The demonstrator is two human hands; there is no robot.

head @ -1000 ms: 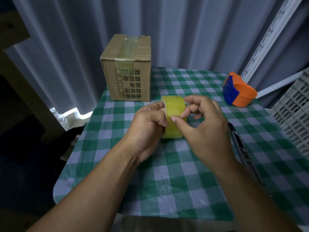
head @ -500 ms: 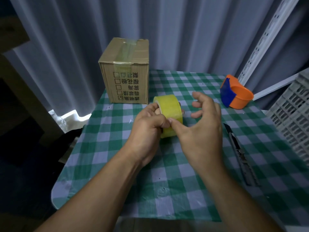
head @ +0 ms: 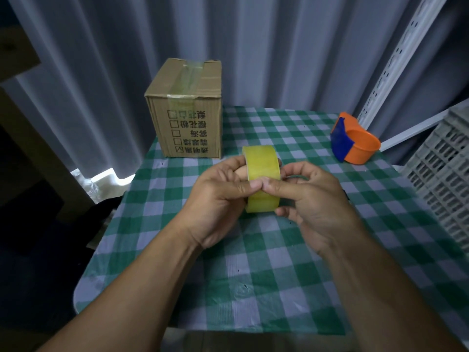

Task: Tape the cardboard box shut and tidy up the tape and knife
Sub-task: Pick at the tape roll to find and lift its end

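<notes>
Both hands hold a yellowish roll of clear tape (head: pixel 262 163) upright above the middle of the table. My left hand (head: pixel 218 196) grips it from the left, fingers through the core. My right hand (head: pixel 312 201) grips it from the right, and both thumbs press side by side on the roll's outer face. The cardboard box (head: pixel 186 110) stands at the table's far left, its top flaps shut under a strip of tape that runs down the front. The knife is hidden behind my right hand and forearm.
An orange tape dispenser with a blue blade guard (head: pixel 354 139) lies at the far right of the green checked tablecloth (head: pixel 253 270). A grey plastic crate (head: pixel 441 174) stands off the right edge. Curtains hang behind; a white slotted rail (head: pixel 396 54) leans at the right.
My right hand's fingers, spread apart half a second ago, have closed on the roll, and its thumb now presses next to the left thumb. The knife has gone out of sight behind my right hand.
</notes>
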